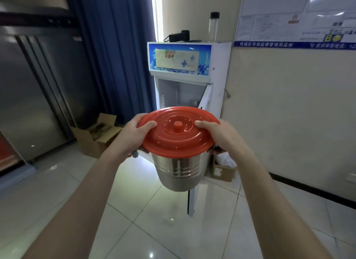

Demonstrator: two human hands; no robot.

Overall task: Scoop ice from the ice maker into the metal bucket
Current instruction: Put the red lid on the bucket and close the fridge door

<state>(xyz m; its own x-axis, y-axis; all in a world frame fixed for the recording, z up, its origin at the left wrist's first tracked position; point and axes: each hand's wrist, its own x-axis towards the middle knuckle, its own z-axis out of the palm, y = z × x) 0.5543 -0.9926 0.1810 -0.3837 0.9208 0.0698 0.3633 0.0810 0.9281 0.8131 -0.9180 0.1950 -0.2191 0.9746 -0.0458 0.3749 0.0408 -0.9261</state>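
I hold a shiny metal bucket in the air in front of me, closed by a round red plastic lid with a small knob. My left hand grips the left rim, thumb on top of the lid and fingers under the edge. My right hand grips the right rim the same way. Behind the bucket stands a white cabinet with a blue printed top panel; its glass door hangs open. No ice and no scoop show.
Blue curtain and a steel refrigerator are at left. An open cardboard box lies on the tiled floor, another small box by the cabinet's foot. A bottle and black device stand on the cabinet. Wall with notices at right.
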